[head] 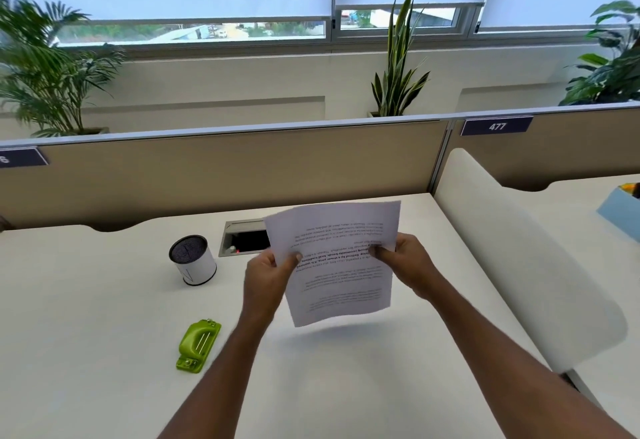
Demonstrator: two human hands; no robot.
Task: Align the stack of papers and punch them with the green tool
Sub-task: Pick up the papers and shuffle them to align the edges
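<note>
A stack of printed white papers (pixel 341 279) is held up above the white desk (pixel 104 352), text upside down to me. My left hand (pixel 266 274) grips the stack's left edge and my right hand (pixel 405 263) grips its right edge, thumbs on the front sheet. The sheets look slightly fanned at the top. The green hole punch (pixel 198 345) lies flat on the desk, down and to the left of my left forearm, apart from both hands.
A white cylindrical pen holder (pixel 193 260) with a dark mesh top stands at the left of the papers. A cable hatch (pixel 242 239) sits behind it. A curved white divider (pixel 519 258) bounds the desk on the right, a beige partition (pixel 225 168) at the back.
</note>
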